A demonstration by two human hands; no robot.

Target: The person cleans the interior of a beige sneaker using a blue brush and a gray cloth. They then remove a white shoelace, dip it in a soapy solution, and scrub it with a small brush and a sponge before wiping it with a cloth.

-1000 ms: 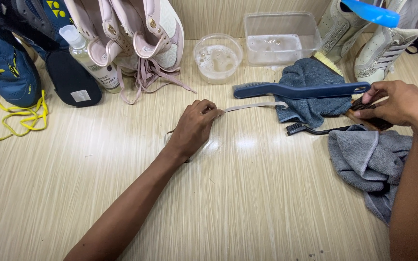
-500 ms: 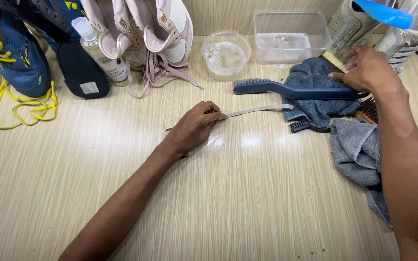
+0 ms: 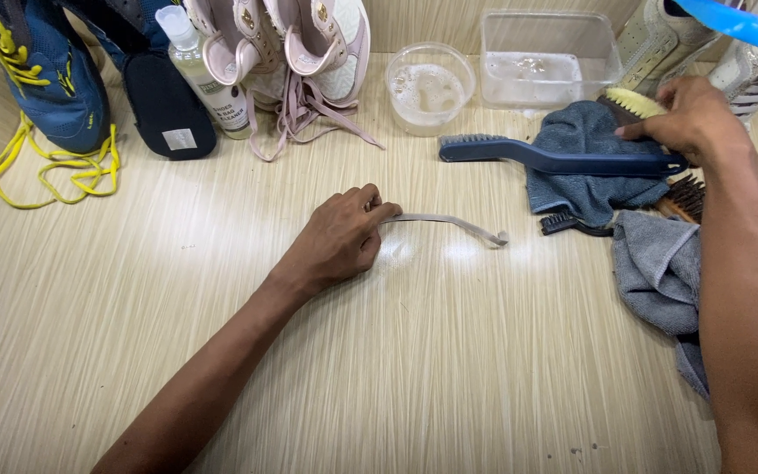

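Left hand [image 3: 339, 235] lay knuckles-up on the pale wood-grain table [image 3: 221, 333], fingers curled and pinching one end of a flat grey shoelace [image 3: 449, 225]. The lace ran rightward from the fingertips along the table, its free end near the table's middle.

Right hand [image 3: 690, 118] was at the far right, fingers closed on a wooden brush with pale bristles [image 3: 632, 103], which sat on a blue-grey cloth [image 3: 576, 158]. A long dark blue brush [image 3: 554, 158] lay across that cloth, its bristled head pointing left; the hand touched its handle end. Whether it gripped that one too, could not tell. A small black brush [image 3: 572, 224] poked out below the cloth, a brown bristle brush [image 3: 684, 198] just beside it. A second grey cloth [image 3: 660, 272] lay bunched near the right forearm.

Along the back edge: a blue shoe with yellow laces [image 3: 37, 79], a dark insole [image 3: 164, 110], a pump bottle of clear liquid [image 3: 199, 70], a pair of pink shoes [image 3: 287, 48] with laces loose, a round clear bowl [image 3: 429, 88] and a rectangular clear tub [image 3: 550, 57], both holding soapy water, and white shoes [image 3: 747, 61] in the far right corner.
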